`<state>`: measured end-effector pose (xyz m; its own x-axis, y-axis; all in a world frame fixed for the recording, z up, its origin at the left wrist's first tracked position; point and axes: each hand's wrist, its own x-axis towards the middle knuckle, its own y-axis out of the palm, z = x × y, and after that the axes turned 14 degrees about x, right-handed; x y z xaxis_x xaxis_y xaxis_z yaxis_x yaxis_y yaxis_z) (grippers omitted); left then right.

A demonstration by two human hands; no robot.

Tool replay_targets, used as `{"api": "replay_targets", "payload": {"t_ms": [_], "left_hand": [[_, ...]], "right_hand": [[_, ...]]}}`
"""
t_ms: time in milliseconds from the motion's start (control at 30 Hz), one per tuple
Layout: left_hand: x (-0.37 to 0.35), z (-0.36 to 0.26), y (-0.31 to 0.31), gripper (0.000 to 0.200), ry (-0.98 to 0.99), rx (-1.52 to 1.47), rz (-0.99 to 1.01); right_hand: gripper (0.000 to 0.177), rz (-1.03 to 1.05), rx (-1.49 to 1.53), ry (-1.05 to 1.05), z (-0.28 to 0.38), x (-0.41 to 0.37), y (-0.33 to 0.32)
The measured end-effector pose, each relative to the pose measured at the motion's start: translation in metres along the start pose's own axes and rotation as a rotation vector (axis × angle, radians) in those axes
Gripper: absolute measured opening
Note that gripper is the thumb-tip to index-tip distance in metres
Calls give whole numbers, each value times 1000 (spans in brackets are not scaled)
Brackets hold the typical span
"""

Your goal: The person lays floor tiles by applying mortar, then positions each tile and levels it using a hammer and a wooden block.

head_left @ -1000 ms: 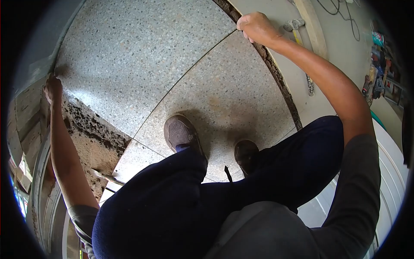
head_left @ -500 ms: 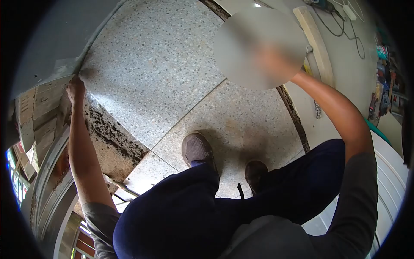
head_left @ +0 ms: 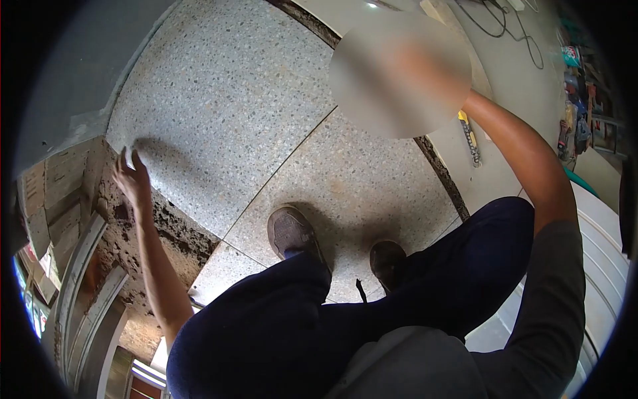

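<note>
My left hand (head_left: 133, 179) hovers by the left edge of a large speckled terrazzo tile (head_left: 219, 86). Its fingers are spread and nothing is in them. Just below it, a strip of rough, broken ground (head_left: 174, 229) shows along the tile's edge. My right hand (head_left: 425, 66) reaches toward the far side of the floor, under a round blurred patch. Its fingers, and anything in them, cannot be made out.
A slim yellow-and-dark tool (head_left: 469, 138) lies right of the blur. Metal rails (head_left: 80, 279) and stacked blocks (head_left: 63, 176) stand at left, below a grey wall (head_left: 86, 73). Cables (head_left: 508, 26) and assorted items (head_left: 578, 100) lie at upper right. My shoes (head_left: 292, 233) rest on the tiles.
My left hand has come away from the wall corner, down and to the right, and its fingers have spread. The right forearm has shifted slightly upward, and the view has shifted a little.
</note>
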<state>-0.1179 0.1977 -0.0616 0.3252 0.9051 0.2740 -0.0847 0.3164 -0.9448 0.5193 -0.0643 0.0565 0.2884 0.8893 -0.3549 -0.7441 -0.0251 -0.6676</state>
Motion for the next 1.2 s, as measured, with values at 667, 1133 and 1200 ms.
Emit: {"api": "replay_targets", "payload": {"t_ms": [667, 1133, 1200], "left_hand": [[-141, -111, -105, 73, -127, -234, 247], [-139, -109, -98, 73, -154, -252, 291], [-139, -109, -99, 73, -162, -244, 301]], "right_hand": [[40, 184, 452, 221, 6, -15, 46], [25, 170, 514, 282, 3, -7, 48], [25, 168, 511, 280, 2, -5, 48]]}}
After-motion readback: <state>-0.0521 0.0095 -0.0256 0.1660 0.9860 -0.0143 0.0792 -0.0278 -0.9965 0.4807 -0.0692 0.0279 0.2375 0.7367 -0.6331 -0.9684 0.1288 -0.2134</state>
